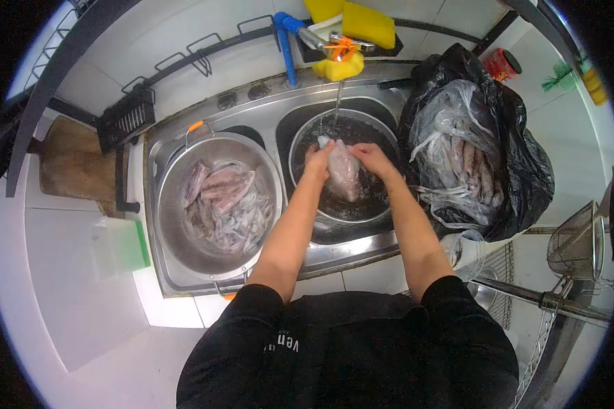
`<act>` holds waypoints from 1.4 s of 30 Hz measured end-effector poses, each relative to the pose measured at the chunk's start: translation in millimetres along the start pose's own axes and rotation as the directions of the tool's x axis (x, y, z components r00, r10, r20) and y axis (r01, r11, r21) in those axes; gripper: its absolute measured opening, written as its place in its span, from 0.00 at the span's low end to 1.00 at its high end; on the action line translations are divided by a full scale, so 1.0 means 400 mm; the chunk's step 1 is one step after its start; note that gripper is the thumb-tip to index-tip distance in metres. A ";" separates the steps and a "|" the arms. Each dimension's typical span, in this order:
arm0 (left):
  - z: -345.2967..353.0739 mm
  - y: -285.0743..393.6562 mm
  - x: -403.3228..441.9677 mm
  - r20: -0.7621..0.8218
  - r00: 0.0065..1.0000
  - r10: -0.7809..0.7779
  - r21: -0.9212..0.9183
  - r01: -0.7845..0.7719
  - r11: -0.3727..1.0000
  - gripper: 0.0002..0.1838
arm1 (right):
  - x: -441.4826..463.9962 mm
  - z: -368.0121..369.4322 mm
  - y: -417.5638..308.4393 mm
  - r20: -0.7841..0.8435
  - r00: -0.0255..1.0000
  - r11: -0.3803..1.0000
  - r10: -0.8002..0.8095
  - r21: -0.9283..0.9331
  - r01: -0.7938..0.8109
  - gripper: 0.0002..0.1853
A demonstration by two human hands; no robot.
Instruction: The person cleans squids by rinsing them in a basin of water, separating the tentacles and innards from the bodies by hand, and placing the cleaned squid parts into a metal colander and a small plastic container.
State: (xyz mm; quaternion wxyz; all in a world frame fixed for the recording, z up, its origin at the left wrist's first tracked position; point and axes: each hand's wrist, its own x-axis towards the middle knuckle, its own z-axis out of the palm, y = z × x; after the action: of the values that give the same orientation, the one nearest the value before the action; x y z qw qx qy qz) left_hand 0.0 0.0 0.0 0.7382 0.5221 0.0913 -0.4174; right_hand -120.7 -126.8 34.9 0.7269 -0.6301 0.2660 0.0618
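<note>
A pale pinkish squid body is held between my two hands, over a round metal bowl of dark-looking water. Fingers of my left hand are closed on its upper left side. My right hand pinches its upper right edge. Just above, a thin stream of water runs from the faucet into the bowl. To the left stands a metal colander with orange-tipped handles, holding squid pieces.
At right, a black plastic bag with a clear inner bag holds more squid. A steel double sink surrounds the bowl and colander. Yellow sponges, a wooden board, a green-edged container and a wire strainer are around it.
</note>
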 end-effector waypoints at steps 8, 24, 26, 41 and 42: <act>0.093 0.151 -0.030 0.364 0.844 0.395 0.739 -0.519 0.430 0.21 | 0.042 0.114 -0.135 -0.294 0.645 0.622 -0.705 -0.694 0.363 0.33; -0.018 0.100 -0.001 0.535 0.844 0.036 0.841 -0.529 -0.112 0.34 | -0.012 -0.006 -0.021 -0.138 0.980 0.909 0.141 -0.374 -0.183 0.21; -0.042 0.113 0.021 0.427 0.896 -0.125 0.874 -0.444 -0.198 0.41 | -0.013 -0.019 -0.017 -0.238 0.964 0.902 0.120 -0.379 -0.206 0.20; 0.132 0.382 -0.205 -0.122 0.871 0.475 0.382 -0.401 0.833 0.31 | -0.022 0.126 -0.289 -0.268 0.936 0.836 -0.229 0.438 0.331 0.27; 0.159 0.410 -0.242 -0.080 0.629 0.773 0.562 -0.612 0.556 0.32 | -0.028 0.125 -0.298 -0.254 0.934 0.825 -0.251 0.449 0.344 0.27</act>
State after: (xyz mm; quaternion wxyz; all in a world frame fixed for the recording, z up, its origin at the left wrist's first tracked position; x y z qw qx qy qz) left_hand 35.9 14.1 196.9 0.6618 0.7409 -0.1145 -0.0058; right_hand -64.2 -100.2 148.6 0.8344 -0.4639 0.2369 -0.1801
